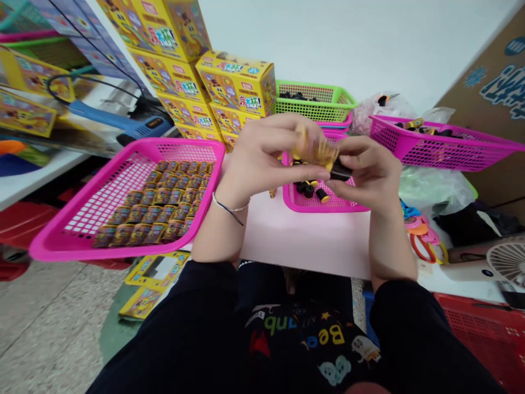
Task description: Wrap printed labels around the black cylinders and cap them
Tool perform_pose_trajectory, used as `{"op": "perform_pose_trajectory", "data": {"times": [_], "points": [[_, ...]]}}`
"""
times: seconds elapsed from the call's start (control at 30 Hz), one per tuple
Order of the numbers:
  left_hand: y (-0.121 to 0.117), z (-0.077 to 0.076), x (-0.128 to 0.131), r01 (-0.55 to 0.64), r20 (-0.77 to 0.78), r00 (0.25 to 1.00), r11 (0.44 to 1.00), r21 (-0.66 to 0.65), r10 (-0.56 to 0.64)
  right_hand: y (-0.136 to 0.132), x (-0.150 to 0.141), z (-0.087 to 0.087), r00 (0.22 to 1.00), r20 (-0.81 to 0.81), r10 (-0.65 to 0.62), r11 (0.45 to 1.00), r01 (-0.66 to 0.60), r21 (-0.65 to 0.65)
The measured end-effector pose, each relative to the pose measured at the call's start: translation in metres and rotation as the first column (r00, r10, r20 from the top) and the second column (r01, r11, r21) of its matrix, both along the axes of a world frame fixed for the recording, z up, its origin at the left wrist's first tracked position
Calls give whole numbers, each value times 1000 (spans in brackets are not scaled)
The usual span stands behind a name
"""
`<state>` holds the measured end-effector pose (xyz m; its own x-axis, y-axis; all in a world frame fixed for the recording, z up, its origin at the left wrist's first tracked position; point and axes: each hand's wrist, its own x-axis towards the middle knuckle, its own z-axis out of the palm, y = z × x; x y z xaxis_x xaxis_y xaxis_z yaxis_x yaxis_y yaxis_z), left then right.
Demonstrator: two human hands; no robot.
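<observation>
- left hand (266,156) pinches a crinkly gold foil wrapper (315,152) between thumb and fingertips
- right hand (365,178) grasps a small black cylinder (340,172) at the wrapper's end
- both are held up above a pink table (303,235), over a magenta plastic basket (328,207) holding more black pieces (307,190)
- the foil looks light and soft, easily creased; the stiffer cylinder looks the firmer place to hold

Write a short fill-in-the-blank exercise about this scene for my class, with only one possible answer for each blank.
1. The thin bracelet is on the person's ____ wrist.
2. The right hand pinches a small ____ cylinder.
3. The basket of wrapped packets is ____.

Missing words: left, black, pink.
</observation>
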<state>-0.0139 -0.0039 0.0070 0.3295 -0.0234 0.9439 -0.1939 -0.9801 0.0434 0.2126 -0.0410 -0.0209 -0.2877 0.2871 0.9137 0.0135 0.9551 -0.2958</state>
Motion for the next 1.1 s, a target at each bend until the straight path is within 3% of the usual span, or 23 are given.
{"op": "perform_pose_trajectory", "data": {"times": [0.1, 0.3, 0.5, 0.77, 0.9, 1.0, 1.1], "points": [[4, -1, -5, 78, -33, 996, 996, -43, -80, 2, -4, -3, 999, 25, -30, 999, 29, 23], [27, -5, -2, 226, 119, 969, 970, -94, -215, 4, -3, -5, 993, -122, 7, 1000, -4, 21], [53, -10, -1, 101, 108, 989, 994, 46, -105, -6, -11, -2, 947, -311, 78, 989, -112, -93], [35, -11, 5, 36, 94, 995, 997, 62, -42, -14, -16, -2, 948, -291, 132, 950, -205, -236], [22, -9, 5, -46, 98, 994, 998, 48, 41, -14, -15, -5, 958, -283, 44, 959, -120, -257], [18, -6, 5, 1, 68, 998, 998, 62, -5, -14, -14, -6, 966, -257, -33, 961, -40, -274], [17, -4, 5, 80, 73, 994, 995, 67, -84, -9, -12, -7, 974, -228, 16, 975, -66, -214]]}}
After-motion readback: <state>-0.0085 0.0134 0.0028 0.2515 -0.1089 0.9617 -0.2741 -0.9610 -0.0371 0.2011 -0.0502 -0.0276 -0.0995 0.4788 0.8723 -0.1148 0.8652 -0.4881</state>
